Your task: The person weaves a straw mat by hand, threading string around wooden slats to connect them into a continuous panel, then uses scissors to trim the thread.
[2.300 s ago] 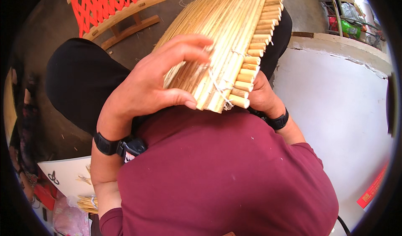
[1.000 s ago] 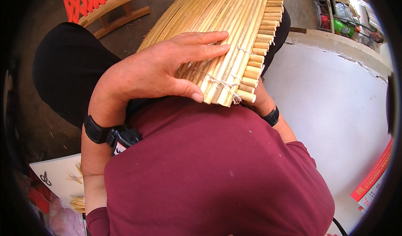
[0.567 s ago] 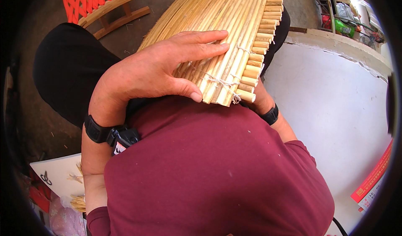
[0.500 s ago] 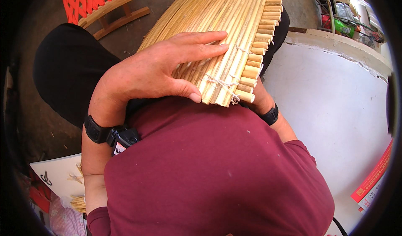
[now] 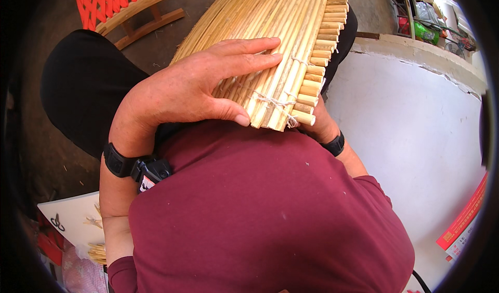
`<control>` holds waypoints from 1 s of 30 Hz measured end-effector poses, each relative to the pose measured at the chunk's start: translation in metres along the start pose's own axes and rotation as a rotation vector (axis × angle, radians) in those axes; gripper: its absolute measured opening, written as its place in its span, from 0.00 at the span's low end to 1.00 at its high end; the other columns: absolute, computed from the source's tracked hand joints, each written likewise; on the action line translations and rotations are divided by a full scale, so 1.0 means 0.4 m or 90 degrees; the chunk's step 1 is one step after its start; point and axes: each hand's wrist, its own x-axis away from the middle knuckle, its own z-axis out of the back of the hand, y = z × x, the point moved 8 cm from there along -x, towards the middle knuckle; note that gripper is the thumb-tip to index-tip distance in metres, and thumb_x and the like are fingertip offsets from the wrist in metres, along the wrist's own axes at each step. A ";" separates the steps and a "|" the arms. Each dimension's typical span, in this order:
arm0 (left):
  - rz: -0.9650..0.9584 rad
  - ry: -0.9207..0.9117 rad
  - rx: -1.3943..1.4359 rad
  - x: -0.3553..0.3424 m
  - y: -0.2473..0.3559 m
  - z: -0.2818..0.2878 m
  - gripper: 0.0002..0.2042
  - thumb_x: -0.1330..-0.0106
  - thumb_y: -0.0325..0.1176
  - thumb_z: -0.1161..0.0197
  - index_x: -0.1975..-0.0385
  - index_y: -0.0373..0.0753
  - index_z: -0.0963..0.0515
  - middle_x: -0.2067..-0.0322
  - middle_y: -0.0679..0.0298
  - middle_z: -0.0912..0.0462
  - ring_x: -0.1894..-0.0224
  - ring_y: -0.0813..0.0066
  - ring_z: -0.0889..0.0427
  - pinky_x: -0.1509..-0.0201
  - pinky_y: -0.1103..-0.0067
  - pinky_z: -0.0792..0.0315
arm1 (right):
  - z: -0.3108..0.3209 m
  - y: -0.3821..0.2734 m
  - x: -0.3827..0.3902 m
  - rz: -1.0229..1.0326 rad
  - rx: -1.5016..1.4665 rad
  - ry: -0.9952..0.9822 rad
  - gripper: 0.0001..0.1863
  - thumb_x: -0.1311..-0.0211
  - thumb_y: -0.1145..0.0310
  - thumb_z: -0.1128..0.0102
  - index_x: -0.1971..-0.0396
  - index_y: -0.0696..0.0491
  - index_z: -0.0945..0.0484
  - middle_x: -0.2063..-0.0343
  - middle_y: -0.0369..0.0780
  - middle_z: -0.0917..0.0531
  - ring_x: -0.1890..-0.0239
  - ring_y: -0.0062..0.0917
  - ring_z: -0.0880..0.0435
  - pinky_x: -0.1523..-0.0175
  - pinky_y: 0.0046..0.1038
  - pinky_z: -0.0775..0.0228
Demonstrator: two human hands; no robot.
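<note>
A thick panel of straw-coloured plant stalks (image 5: 291, 28) lies across my lap, its near end close to my torso. White string (image 5: 273, 101) is knotted around the stalks at that end. Short round stalk ends (image 5: 325, 46) stick out in a row along the panel's right edge. My left hand (image 5: 200, 85) rests on top from the left, fingers stretched out and thumb spread toward the near end. From the right, my right hand (image 5: 325, 125) reaches under the near right corner; its fingers are hidden beneath the stalks.
A wooden stool with red woven straps (image 5: 112, 2) stands at the far left. On my right is a broad white surface (image 5: 400, 132) with a red printed paper (image 5: 462, 212). Scissors (image 5: 57, 222) and cut stalk pieces (image 5: 97, 252) lie on a white board (image 5: 75, 207) at the lower left.
Almost everything holds its place. The panel and both hands appear shifted very slightly left in the picture; my left hand keeps the same spread pose on the stalks.
</note>
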 end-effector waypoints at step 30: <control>0.003 -0.006 -0.016 0.000 0.013 0.005 0.41 0.52 0.47 0.29 0.37 0.36 0.35 0.33 0.53 0.40 0.31 0.57 0.41 0.30 0.68 0.46 | -0.013 -0.062 -0.010 -0.076 0.163 0.008 0.15 0.44 0.77 0.39 0.54 0.58 0.21 0.66 0.34 0.17 0.68 0.13 0.20 0.65 0.16 0.29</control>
